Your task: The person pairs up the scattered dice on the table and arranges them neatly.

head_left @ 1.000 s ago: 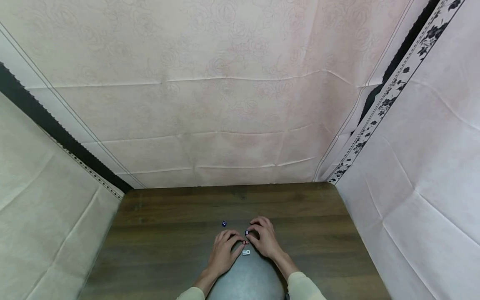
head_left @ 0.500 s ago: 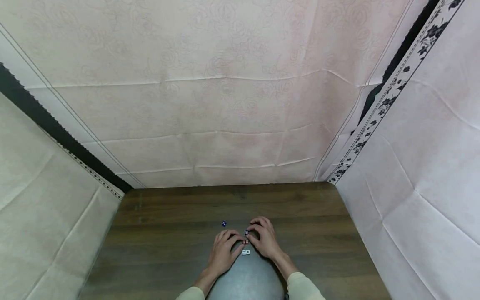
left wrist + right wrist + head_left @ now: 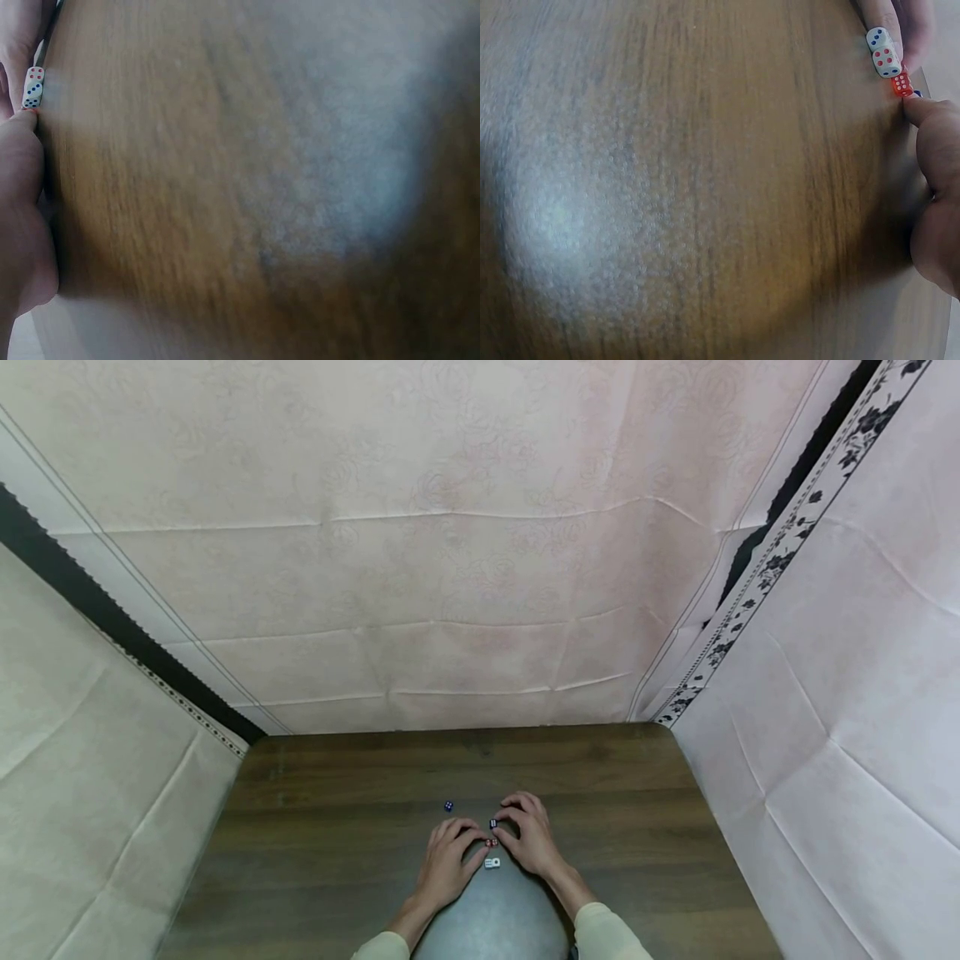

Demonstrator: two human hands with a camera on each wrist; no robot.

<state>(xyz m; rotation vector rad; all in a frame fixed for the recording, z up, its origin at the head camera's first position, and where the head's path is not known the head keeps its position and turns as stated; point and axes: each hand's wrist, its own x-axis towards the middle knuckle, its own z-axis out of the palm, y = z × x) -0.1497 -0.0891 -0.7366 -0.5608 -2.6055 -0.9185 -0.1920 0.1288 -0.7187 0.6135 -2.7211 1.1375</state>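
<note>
My left hand (image 3: pixel 447 864) lies on the near part of the table, thumb and index fingertip pinching a pair of red dice (image 3: pixel 491 842) at their left end. Opposite it, my right hand (image 3: pixel 529 837) pinches a dark blue die (image 3: pixel 492 824) just beyond the red ones. Two white dice (image 3: pixel 492 863) sit side by side closer to the body. In the right wrist view, a red die (image 3: pixel 901 84) shows beside the white dice (image 3: pixel 886 62), with a blue sliver by the thumb. Only a red edge shows behind the left thumb (image 3: pixel 22 118) in the left wrist view.
Another blue die (image 3: pixel 448 807) lies alone, farther back and left of the hands. The wooden tabletop (image 3: pixel 337 827) ends at a pale cloth hanging (image 3: pixel 450 610) behind, with more cloth (image 3: pixel 847 760) on both sides. A round glare (image 3: pixel 491 914) lies between the forearms.
</note>
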